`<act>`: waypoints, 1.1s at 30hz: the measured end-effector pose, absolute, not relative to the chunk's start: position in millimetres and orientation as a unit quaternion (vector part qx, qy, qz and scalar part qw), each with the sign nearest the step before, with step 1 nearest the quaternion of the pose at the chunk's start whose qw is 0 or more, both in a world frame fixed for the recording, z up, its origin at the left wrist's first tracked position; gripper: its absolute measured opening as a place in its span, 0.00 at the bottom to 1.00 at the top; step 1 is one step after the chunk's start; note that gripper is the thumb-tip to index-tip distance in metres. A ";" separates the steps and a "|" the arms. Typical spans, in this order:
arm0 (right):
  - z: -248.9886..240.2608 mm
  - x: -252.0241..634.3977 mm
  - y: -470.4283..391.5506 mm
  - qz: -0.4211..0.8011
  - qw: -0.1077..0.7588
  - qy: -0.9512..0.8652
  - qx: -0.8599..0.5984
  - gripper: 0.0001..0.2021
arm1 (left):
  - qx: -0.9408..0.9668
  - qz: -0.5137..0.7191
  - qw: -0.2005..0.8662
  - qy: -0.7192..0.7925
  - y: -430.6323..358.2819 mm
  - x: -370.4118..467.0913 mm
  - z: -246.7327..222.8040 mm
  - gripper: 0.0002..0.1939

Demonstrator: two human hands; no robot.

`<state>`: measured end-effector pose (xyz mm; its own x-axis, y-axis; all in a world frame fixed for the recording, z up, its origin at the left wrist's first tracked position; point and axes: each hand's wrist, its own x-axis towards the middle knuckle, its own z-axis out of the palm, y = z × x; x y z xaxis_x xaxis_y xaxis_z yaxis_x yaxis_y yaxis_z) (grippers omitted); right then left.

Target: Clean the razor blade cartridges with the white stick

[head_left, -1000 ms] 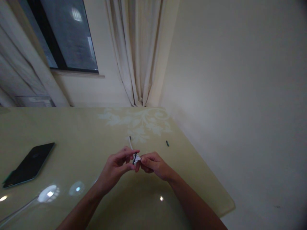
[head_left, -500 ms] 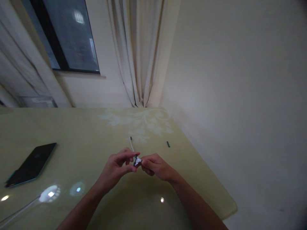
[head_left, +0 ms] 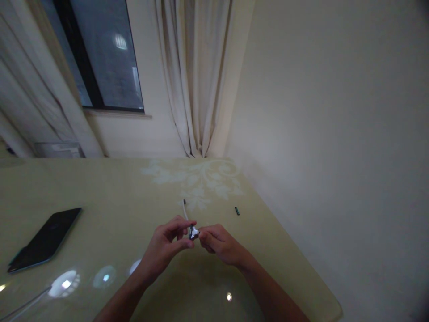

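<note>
Between my two hands is a small shiny silver piece with a dark edge [head_left: 194, 232]. My left hand [head_left: 169, 243] pinches its dark edge between thumb and fingers. From the right, the fingertips of my right hand [head_left: 219, 243] are closed at the other end of the same piece. A thin white stick with a dark tip [head_left: 185, 209] lies just beyond my left fingers, its near end hidden by them. Farther right on the table lies a small dark green strip [head_left: 237, 210].
The glossy yellowish table [head_left: 110, 192] has a pale floral pattern at its far edge. A dark flat tablet-like object [head_left: 47, 239] lies at the left, with a thin white cable [head_left: 30, 303] near the front left. Curtains, a window and a wall stand behind.
The whole view has shifted slightly, so the table and objects appear lower. Both hands keep hold of the silver piece, with the right fingers slightly changed in pose.
</note>
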<state>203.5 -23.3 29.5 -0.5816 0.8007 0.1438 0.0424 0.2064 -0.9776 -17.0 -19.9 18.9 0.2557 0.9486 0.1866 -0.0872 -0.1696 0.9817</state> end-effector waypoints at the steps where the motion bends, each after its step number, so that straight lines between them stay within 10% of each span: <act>1: 28.5 203.1 -22.9 0.552 0.344 -0.696 -0.304 0.32 | 0.588 0.490 0.531 0.364 -19.7 -17.0 18.7 0.21; 33: 25.5 197.3 -23.6 0.505 0.366 -0.715 -0.316 0.26 | 0.615 0.451 0.552 0.336 -15.5 -24.4 18.3 0.23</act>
<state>197.3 -23.6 25.5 -0.5326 0.8213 0.2042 0.0825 0.2906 -0.9533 -24.4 -15.5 18.3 0.3663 0.9120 0.1844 -0.0842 -0.1648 0.9827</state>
